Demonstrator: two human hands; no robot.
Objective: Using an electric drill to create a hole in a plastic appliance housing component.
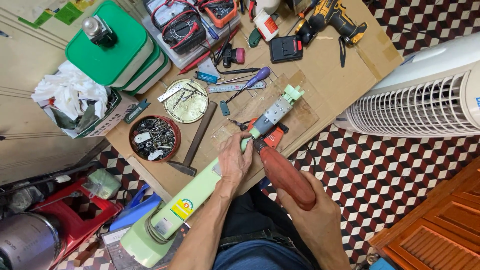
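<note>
- Far left I see a cardboard box stuffed with white rags, and behind it stacked green-lidded tubs with a small metal-capped bottle on top.
- Moving right, a red round tin full of screws sits beside a brass-coloured lid holding loose metal bits; a hammer lies just right of the tin.
- The long pale-green appliance body runs diagonally from bottom left up across the cardboard-covered table, ending in a grey metal section and a green tip.
- My left hand lies on top of that green body, fingers curled down and pressing it against the table.
- A purple-handled screwdriver and a steel ruler lie just beyond, near the grey end.
- My right hand is closed around the red-brown handle of a screwdriver, its shaft meeting the body just past my left fingertips.
- Further back sit a multimeter, a black battery pack and a yellow cordless drill.
- Far right stands a white fan housing on the patterned floor.
</note>
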